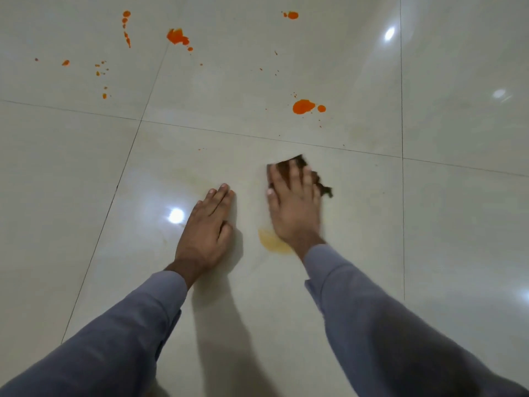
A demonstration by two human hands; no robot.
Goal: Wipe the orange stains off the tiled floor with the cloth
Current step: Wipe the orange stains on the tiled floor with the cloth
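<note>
My right hand point(294, 204) presses a dark brown cloth point(297, 163) flat against the glossy cream tiled floor point(357, 213), fingers spread over it. Just behind that wrist lies a pale, smeared yellow-orange stain point(270, 242). My left hand point(207, 227) rests palm down on the tile beside it, holding nothing. Further away are bright orange stains: a large blot point(303, 106) ahead of the cloth, another blot point(177, 37) at the upper left, a streak point(126, 28), a spot point(292, 15) at the top, and several small specks point(101, 73) on the left.
Dark grout lines point(272, 138) cross the floor between large tiles. Ceiling lights reflect as bright glare spots point(176, 215) near my left hand and at the upper right point(389, 33). Grey-blue sleeves point(372, 325) cover both forearms.
</note>
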